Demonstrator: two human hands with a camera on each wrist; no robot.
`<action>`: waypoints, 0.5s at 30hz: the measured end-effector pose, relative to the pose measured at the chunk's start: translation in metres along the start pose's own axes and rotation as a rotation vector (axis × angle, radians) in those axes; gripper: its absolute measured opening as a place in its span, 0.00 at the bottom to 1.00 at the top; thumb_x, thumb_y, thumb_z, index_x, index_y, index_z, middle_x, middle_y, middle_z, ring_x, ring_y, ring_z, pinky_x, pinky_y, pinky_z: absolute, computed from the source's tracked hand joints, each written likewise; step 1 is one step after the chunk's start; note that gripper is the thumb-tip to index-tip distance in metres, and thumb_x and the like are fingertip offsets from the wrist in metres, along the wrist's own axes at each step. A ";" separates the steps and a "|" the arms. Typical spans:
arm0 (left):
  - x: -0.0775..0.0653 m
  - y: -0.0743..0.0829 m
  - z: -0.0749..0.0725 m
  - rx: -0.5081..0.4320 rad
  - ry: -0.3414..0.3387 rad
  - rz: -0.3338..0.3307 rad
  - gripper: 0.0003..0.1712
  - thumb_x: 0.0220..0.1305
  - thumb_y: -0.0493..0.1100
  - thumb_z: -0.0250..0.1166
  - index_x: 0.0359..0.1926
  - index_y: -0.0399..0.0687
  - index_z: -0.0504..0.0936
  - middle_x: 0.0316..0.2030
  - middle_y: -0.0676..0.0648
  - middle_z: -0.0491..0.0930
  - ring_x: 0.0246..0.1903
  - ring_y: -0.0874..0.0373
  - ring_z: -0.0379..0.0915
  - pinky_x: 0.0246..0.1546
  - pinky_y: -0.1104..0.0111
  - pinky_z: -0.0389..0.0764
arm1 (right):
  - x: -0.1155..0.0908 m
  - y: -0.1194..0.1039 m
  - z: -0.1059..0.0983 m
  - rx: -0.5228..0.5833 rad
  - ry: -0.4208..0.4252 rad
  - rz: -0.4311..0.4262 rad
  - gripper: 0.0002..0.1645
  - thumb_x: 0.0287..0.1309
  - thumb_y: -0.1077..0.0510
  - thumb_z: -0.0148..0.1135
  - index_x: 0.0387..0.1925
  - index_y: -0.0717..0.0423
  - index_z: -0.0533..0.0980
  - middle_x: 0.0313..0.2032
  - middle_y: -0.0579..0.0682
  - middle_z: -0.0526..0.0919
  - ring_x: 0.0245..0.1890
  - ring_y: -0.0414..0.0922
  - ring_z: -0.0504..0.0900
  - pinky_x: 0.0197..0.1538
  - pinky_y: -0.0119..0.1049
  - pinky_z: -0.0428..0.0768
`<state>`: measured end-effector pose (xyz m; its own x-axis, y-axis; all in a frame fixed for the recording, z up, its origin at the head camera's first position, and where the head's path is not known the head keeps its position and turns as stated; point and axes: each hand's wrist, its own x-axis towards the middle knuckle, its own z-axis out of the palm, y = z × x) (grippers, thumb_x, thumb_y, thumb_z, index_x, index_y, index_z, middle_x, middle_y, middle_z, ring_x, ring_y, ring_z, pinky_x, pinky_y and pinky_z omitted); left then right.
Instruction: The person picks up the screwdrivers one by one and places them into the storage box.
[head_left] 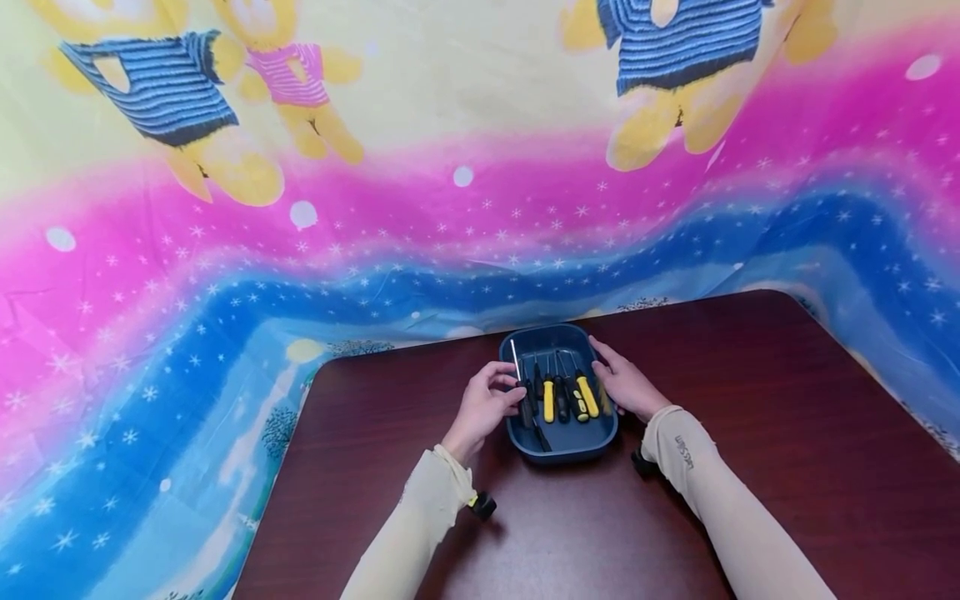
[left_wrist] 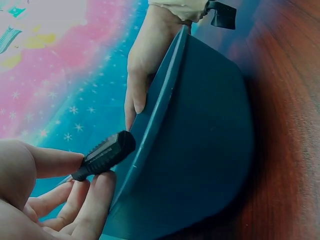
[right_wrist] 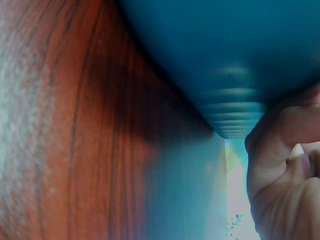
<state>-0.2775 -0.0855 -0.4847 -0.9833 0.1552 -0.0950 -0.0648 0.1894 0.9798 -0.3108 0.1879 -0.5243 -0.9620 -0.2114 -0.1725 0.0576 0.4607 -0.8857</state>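
A dark blue plastic tray (head_left: 564, 455) stands on the table with several screwdrivers in it. At its left side my left hand (head_left: 491, 403) pinches a screwdriver (left_wrist: 107, 154) by its black handle, between thumb and fingertips. That handle is close over the tray's rim in the left wrist view, and its shaft points away toward the far end in the head view. My right hand (head_left: 628, 382) grips the tray's right rim, with its fingers along the edge. Inside lie yellow-handled screwdrivers (head_left: 549, 402) and a black-handled one (head_left: 563, 407), their shafts pointing away from me.
The dark reddish-brown wooden table (head_left: 750, 400) extends around the tray, its far edge just behind it. A printed curtain (head_left: 420, 217) with bears and snowflakes hangs behind the table. Each wrist bears a black camera (head_left: 482, 505) below a pale sleeve (head_left: 420, 508).
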 end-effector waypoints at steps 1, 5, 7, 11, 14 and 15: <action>0.001 0.001 0.001 0.001 0.001 0.000 0.23 0.67 0.36 0.70 0.62 0.47 0.79 0.48 0.40 0.81 0.36 0.47 0.84 0.44 0.54 0.89 | 0.000 0.000 0.000 0.000 -0.002 0.001 0.36 0.84 0.51 0.37 0.84 0.37 0.40 0.25 0.52 0.69 0.12 0.46 0.66 0.22 0.47 0.78; 0.005 0.002 0.004 0.021 0.009 0.001 0.23 0.66 0.36 0.71 0.61 0.47 0.80 0.47 0.41 0.82 0.36 0.45 0.86 0.43 0.54 0.89 | 0.001 0.001 -0.001 -0.001 0.006 0.001 0.36 0.84 0.51 0.37 0.84 0.38 0.40 0.29 0.54 0.73 0.12 0.46 0.66 0.21 0.48 0.78; 0.006 0.003 0.006 0.049 0.021 0.007 0.22 0.65 0.35 0.71 0.60 0.46 0.81 0.45 0.41 0.82 0.33 0.47 0.86 0.41 0.56 0.90 | 0.001 0.001 -0.001 -0.005 0.007 0.001 0.36 0.84 0.51 0.37 0.84 0.37 0.40 0.31 0.57 0.73 0.12 0.46 0.66 0.21 0.48 0.78; 0.006 0.006 0.012 0.175 0.062 0.025 0.20 0.64 0.35 0.72 0.57 0.45 0.83 0.42 0.43 0.84 0.29 0.50 0.87 0.36 0.62 0.90 | 0.001 0.001 -0.001 -0.011 0.007 -0.002 0.36 0.84 0.50 0.37 0.84 0.37 0.40 0.39 0.63 0.77 0.12 0.46 0.66 0.22 0.49 0.78; 0.006 0.007 0.017 0.287 0.077 0.047 0.20 0.65 0.36 0.72 0.58 0.43 0.83 0.41 0.44 0.85 0.25 0.53 0.86 0.33 0.65 0.88 | 0.001 0.001 -0.001 -0.009 0.007 -0.004 0.36 0.84 0.50 0.37 0.84 0.38 0.40 0.51 0.65 0.78 0.12 0.46 0.66 0.22 0.49 0.78; 0.006 0.007 0.018 0.317 0.076 0.054 0.20 0.65 0.36 0.72 0.58 0.43 0.83 0.41 0.45 0.85 0.24 0.55 0.85 0.32 0.66 0.88 | 0.000 0.001 -0.001 -0.008 0.006 -0.006 0.36 0.84 0.51 0.37 0.84 0.39 0.40 0.55 0.66 0.77 0.12 0.46 0.67 0.22 0.50 0.78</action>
<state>-0.2810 -0.0658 -0.4815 -0.9945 0.1031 -0.0194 0.0324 0.4774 0.8781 -0.3112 0.1890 -0.5251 -0.9640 -0.2088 -0.1646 0.0497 0.4666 -0.8831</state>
